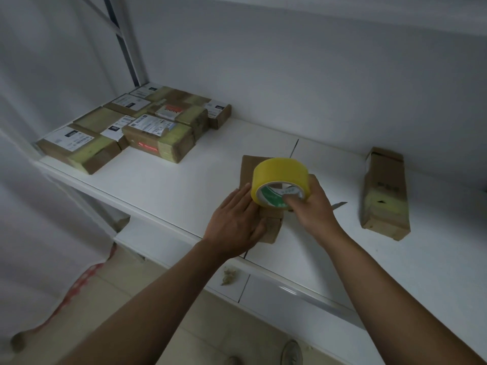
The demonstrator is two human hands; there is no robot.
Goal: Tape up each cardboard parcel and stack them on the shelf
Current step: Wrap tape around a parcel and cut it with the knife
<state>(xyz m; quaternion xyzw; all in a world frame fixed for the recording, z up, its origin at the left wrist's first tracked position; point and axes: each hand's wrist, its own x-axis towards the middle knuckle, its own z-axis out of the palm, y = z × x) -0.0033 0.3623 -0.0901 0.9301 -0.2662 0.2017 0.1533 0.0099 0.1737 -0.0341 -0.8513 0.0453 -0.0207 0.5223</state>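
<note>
A small flat cardboard parcel (249, 169) lies on the white shelf (184, 188) in front of me. My right hand (311, 206) grips a roll of yellow tape (279, 177) held over the parcel, with a thumb inside the core. My left hand (234, 225) lies flat with straight fingers on the parcel's left near side. Several taped parcels (137, 127) with white labels are stacked at the shelf's left end. Another taped brown parcel (384, 193) lies alone to the right.
A blade-like tool (340, 204) pokes out from behind my right hand on the shelf. The shelf's front edge (290, 283) runs diagonally below my arms. The floor (118, 299) shows a scrap of debris (229, 276) and a shoe (291, 353).
</note>
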